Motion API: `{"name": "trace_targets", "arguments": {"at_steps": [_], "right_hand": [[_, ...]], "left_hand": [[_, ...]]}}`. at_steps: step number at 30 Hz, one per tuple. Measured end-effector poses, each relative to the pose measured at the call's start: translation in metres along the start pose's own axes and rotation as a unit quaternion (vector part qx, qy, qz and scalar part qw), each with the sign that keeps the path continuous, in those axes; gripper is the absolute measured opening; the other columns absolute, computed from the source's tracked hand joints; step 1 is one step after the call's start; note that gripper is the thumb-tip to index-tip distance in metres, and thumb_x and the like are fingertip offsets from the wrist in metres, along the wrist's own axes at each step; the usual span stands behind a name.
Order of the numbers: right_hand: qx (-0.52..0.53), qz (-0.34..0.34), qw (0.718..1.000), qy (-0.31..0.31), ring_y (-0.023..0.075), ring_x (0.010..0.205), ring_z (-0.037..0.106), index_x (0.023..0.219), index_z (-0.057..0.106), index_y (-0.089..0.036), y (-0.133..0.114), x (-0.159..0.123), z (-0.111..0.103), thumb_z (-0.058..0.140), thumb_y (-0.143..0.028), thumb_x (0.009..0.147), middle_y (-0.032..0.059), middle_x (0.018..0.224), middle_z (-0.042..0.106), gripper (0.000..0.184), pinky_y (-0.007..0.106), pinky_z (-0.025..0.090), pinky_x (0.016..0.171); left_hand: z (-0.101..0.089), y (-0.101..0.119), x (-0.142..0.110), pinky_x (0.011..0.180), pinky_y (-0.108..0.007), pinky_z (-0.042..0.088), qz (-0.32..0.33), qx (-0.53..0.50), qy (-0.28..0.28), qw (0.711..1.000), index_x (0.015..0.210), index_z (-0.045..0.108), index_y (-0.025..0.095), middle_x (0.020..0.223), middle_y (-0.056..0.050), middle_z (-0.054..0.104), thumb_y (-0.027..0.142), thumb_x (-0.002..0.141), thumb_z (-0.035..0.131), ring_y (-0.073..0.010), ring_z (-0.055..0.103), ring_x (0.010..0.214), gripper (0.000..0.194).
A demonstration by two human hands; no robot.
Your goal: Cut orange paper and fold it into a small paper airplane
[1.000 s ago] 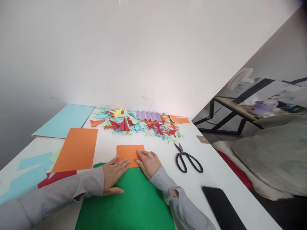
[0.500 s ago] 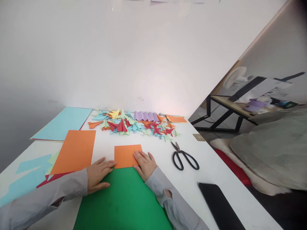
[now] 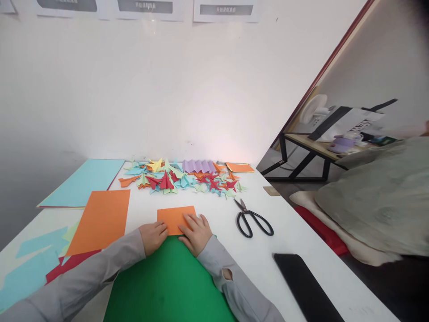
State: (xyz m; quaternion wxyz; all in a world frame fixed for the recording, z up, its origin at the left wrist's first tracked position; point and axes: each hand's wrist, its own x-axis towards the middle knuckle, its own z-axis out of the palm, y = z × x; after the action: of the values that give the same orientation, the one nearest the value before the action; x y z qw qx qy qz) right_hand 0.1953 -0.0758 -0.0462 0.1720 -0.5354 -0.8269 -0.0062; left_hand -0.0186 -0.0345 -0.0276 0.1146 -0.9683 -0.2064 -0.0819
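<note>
A small orange sheet of paper [image 3: 172, 215] lies flat at the far end of a green sheet [image 3: 167, 277]. My left hand [image 3: 153, 236] is at its lower left corner, fingers curled together on the edge and the thumb hidden. Flat on the sheet's right part rests my right hand [image 3: 197, 232], its fingers slightly apart and the thumb at the near edge. Black-handled scissors [image 3: 246, 214] lie with parted blades to the right of that hand.
A larger orange sheet [image 3: 103, 219], blue sheets [image 3: 83, 181] and paper scraps [image 3: 40, 264] lie at the left. Folded paper planes and stars [image 3: 181, 179] are heaped along the wall. A black flat object [image 3: 304, 286] lies near right; a covered seat [image 3: 362, 201] stands beyond the table edge.
My left hand has moved right onto the corner of the small orange sheet, and its fingers have curled. The right hand stays on the sheet. The view has tilted up slightly.
</note>
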Motion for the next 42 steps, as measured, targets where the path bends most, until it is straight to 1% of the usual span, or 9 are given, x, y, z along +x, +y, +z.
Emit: {"name": "trace_targets", "arguments": {"at_steps": [4, 9, 16, 25, 30, 33, 36, 39, 42], "right_hand": [[-0.042, -0.073, 0.993, 0.088, 0.0192, 0.101, 0.053, 0.093, 0.063, -0.022, -0.014, 0.018, 0.008, 0.035, -0.019, 0.090, 0.0050, 0.110, 0.064, 0.028, 0.043, 0.029, 0.096], [-0.078, -0.132, 0.968, 0.201, 0.0193, 0.078, 0.056, 0.080, 0.063, -0.015, -0.018, 0.039, 0.017, 0.039, -0.012, 0.084, 0.0085, 0.084, 0.068, 0.025, 0.040, 0.038, 0.087], [-0.090, -0.135, 0.952, 0.259, 0.0207, 0.081, 0.056, 0.082, 0.063, -0.014, -0.009, 0.037, 0.024, 0.040, -0.010, 0.082, 0.0080, 0.085, 0.068, 0.023, 0.046, 0.028, 0.098], [-0.071, -0.118, 0.948, 0.288, 0.0210, 0.090, 0.057, 0.082, 0.063, -0.017, 0.024, 0.032, 0.009, 0.045, -0.012, 0.074, 0.0047, 0.088, 0.070, 0.020, 0.044, 0.022, 0.099], [-0.109, -0.069, 0.950, 0.286, 0.0220, 0.086, 0.059, 0.083, 0.063, -0.016, 0.041, 0.024, -0.008, 0.047, -0.011, 0.071, 0.0071, 0.086, 0.071, 0.021, 0.042, 0.028, 0.095], [-0.089, -0.052, 0.944, 0.312, 0.0210, 0.091, 0.059, 0.095, 0.062, -0.013, 0.031, 0.024, -0.015, 0.047, -0.011, 0.076, 0.0089, 0.095, 0.069, 0.024, 0.041, 0.032, 0.093], [-0.048, -0.100, 0.953, 0.282, 0.0215, 0.096, 0.057, 0.104, 0.059, -0.012, 0.010, 0.028, -0.010, 0.048, -0.023, 0.082, 0.0096, 0.101, 0.067, 0.027, 0.042, 0.032, 0.094], [-0.039, -0.142, 0.943, 0.298, 0.0180, 0.088, 0.059, 0.090, 0.063, -0.017, -0.002, 0.032, 0.001, 0.049, -0.019, 0.083, 0.0040, 0.089, 0.070, 0.015, 0.041, 0.032, 0.095], [-0.034, -0.150, 0.939, 0.308, 0.0161, 0.085, 0.059, 0.082, 0.063, -0.019, -0.001, 0.033, 0.006, 0.046, -0.013, 0.084, 0.0007, 0.083, 0.071, 0.018, 0.039, 0.033, 0.094]], "left_hand": [[-0.008, -0.005, 0.010, 0.066, -0.032, 0.049, 0.010, 0.027, 0.018, 0.999, 0.083, 0.059, 0.011, 0.079, -0.009, 0.063, 0.008, 0.082, 0.034, -0.0190, 0.058, 0.072, 0.025], [-0.003, 0.000, 0.031, 0.062, -0.035, 0.045, -0.011, 0.122, 0.155, 0.980, 0.067, 0.058, 0.011, 0.065, -0.010, 0.061, 0.007, 0.079, 0.041, -0.0192, 0.057, 0.063, 0.021], [0.012, 0.006, 0.040, 0.072, -0.037, 0.044, -0.022, 0.106, 0.242, 0.964, 0.073, 0.060, 0.010, 0.071, -0.010, 0.063, 0.008, 0.079, 0.042, -0.0201, 0.058, 0.074, 0.019], [0.005, -0.011, 0.029, 0.077, -0.038, 0.044, -0.041, 0.095, 0.254, 0.962, 0.080, 0.062, 0.013, 0.081, -0.007, 0.067, 0.011, 0.078, 0.045, -0.0194, 0.058, 0.081, 0.017], [0.005, -0.015, 0.028, 0.075, -0.036, 0.045, -0.051, 0.108, 0.252, 0.960, 0.076, 0.062, 0.014, 0.080, -0.006, 0.068, 0.011, 0.078, 0.046, -0.0183, 0.060, 0.078, 0.017], [0.005, -0.012, 0.030, 0.073, -0.036, 0.046, -0.046, 0.104, 0.255, 0.960, 0.077, 0.063, 0.014, 0.080, -0.006, 0.069, 0.010, 0.078, 0.045, -0.0186, 0.060, 0.077, 0.018], [0.007, -0.006, 0.034, 0.073, -0.036, 0.046, -0.031, 0.087, 0.261, 0.961, 0.079, 0.063, 0.013, 0.080, -0.006, 0.069, 0.011, 0.078, 0.045, -0.0192, 0.060, 0.077, 0.018], [0.008, -0.001, 0.036, 0.073, -0.036, 0.046, -0.017, 0.069, 0.264, 0.962, 0.079, 0.062, 0.013, 0.080, -0.006, 0.069, 0.010, 0.077, 0.045, -0.0190, 0.061, 0.077, 0.017], [0.006, -0.002, 0.036, 0.074, -0.036, 0.046, -0.012, 0.054, 0.259, 0.964, 0.083, 0.061, 0.012, 0.083, -0.005, 0.070, 0.011, 0.076, 0.047, -0.0188, 0.061, 0.078, 0.016]]}}
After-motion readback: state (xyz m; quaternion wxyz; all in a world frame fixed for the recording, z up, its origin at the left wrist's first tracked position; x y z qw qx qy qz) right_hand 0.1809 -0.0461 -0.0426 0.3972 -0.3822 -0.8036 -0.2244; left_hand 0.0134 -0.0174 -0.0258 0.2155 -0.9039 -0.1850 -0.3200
